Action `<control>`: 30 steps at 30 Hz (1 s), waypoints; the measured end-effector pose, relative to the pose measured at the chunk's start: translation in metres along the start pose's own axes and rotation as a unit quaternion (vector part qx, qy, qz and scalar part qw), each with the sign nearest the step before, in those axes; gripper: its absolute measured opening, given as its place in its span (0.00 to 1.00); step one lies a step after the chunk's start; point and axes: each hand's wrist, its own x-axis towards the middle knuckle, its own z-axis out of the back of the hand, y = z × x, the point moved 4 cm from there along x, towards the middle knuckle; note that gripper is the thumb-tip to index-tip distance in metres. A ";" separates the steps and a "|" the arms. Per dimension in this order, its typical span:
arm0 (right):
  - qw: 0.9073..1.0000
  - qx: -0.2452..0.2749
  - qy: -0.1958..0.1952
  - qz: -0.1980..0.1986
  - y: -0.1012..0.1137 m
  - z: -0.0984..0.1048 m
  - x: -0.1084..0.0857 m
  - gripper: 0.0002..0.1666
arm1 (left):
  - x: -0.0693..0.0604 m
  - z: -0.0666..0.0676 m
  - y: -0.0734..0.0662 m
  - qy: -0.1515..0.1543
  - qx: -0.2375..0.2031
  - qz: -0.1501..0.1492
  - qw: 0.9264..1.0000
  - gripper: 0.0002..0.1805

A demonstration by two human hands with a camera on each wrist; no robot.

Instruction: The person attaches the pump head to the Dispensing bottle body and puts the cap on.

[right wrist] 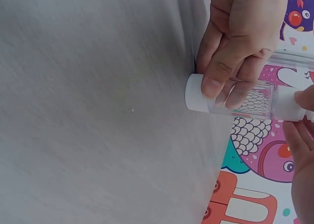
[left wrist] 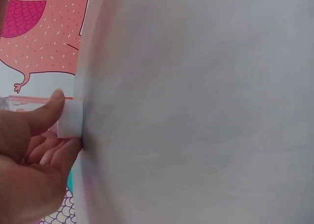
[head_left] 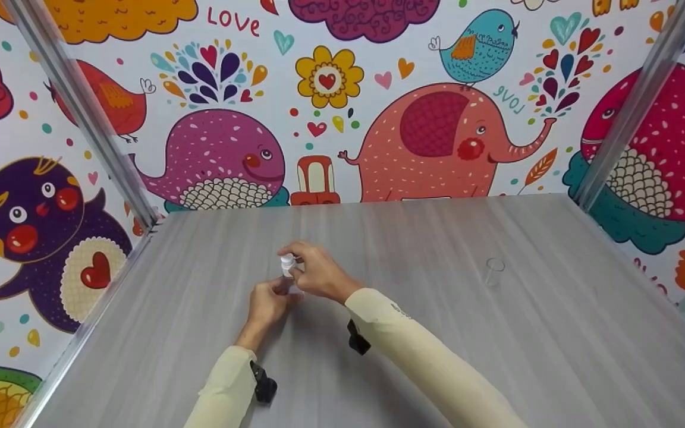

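Note:
A small clear bottle point(right wrist: 260, 100) with a white base point(right wrist: 197, 93) and a white, pump-like top point(head_left: 287, 264) stands upright on the table. Around its lower body, low by the tabletop, curl the fingers and thumb of my left hand point(head_left: 268, 304); that grip also shows in the left wrist view, with the thumb along the bottle near the white base point(left wrist: 70, 119). My right hand point(head_left: 323, 272) pinches the white top from above. In the right wrist view, this hand's fingers cover part of the white collar point(right wrist: 287, 103).
A clear, open-rimmed cylinder point(head_left: 495, 272), like a small cup or cap, stands to the right on the grey wood-grain table point(head_left: 414, 333). Patterned cartoon panels point(head_left: 330, 35) and metal posts point(head_left: 84, 113) border the table at the back and sides.

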 end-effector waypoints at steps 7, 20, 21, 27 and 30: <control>1.000 0.007 -0.001 -0.016 -0.001 0.001 0.001 0.22 | 0.000 0.000 0.000 0.005 -0.008 0.008 1.000 0.16; 0.999 0.010 -0.013 -0.029 -0.009 0.001 0.001 0.20 | 0.000 -0.001 0.001 -0.008 0.006 -0.006 1.000 0.12; 0.999 0.011 -0.012 -0.030 -0.010 0.001 0.001 0.20 | 0.000 -0.001 0.001 -0.009 0.008 -0.007 1.000 0.12; 0.999 0.025 -0.011 -0.029 -0.012 0.001 0.000 0.26 | -0.002 0.000 0.001 -0.013 0.003 -0.009 1.000 0.16; 0.999 0.037 -0.016 -0.020 -0.011 0.001 -0.001 0.27 | -0.002 0.000 0.002 -0.010 -0.006 -0.010 1.000 0.18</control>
